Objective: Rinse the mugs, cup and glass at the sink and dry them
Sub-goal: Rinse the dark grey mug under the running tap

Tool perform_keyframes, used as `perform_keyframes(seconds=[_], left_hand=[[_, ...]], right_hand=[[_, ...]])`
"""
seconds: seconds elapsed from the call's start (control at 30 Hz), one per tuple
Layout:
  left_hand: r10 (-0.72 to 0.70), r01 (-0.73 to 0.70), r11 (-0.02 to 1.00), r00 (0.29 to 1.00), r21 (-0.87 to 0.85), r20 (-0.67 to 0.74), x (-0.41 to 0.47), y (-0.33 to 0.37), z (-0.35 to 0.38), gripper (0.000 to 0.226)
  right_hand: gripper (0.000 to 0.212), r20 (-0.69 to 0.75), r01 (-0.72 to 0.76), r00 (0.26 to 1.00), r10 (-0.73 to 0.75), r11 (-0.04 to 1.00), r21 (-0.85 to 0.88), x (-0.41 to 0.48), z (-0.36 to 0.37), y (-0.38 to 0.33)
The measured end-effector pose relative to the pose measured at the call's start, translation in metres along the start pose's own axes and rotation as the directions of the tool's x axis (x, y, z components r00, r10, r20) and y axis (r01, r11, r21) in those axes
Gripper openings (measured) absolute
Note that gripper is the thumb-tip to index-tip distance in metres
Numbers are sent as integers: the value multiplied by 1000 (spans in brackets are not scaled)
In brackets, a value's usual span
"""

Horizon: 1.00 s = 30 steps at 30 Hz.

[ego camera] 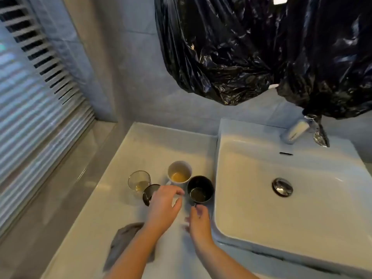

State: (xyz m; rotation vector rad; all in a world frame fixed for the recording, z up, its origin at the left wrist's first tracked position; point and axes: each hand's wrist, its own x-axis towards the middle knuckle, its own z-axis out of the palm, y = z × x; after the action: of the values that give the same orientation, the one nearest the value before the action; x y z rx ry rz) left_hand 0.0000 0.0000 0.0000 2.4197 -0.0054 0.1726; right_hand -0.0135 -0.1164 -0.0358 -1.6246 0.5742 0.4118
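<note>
Now black mug (200, 191), white mug (179, 174), dark cup (149, 194), glass (139, 181) grouped on counter (161, 146) just left of sink (241, 198). Left hand (165, 204), right hand (198, 216) beside them, fingers loose, empty. Probably rigid, breakable, slippery wet; grip black mug's handle.

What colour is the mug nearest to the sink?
The mug is black, inside and outside; the head view shows it best.

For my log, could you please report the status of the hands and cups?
Left hand open over dark cup. Right hand at black mug handle, grip unclear. Glass, white mug on counter, unrinsed. Sink path clear.
</note>
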Motion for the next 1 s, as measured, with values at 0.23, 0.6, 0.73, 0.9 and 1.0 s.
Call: perform_keyframes(seconds=[0.23,0.6,0.73,0.9,1.0], left_hand=[[109,-179,951,958,254,267,43,15,9,44],[105,-256,898,914,358,392,83,25,15,43],[142,-255,918,926,303,349,81,24,10,38],[212,-246,949,961,199,176,76,19,2,33],[200,-214,969,973,125,116,75,23,-7,34]], right_hand=[[25,26,-189,982,187,975,115,9,0,-11],[32,30,-137,990,134,986,101,8,-3,-9],[31,31,-142,990,139,983,114,5,-4,-10],[23,35,-18,999,14,994,109,-10,-14,-22],[24,66,104,992,-106,994,39,-20,-20,-33]])
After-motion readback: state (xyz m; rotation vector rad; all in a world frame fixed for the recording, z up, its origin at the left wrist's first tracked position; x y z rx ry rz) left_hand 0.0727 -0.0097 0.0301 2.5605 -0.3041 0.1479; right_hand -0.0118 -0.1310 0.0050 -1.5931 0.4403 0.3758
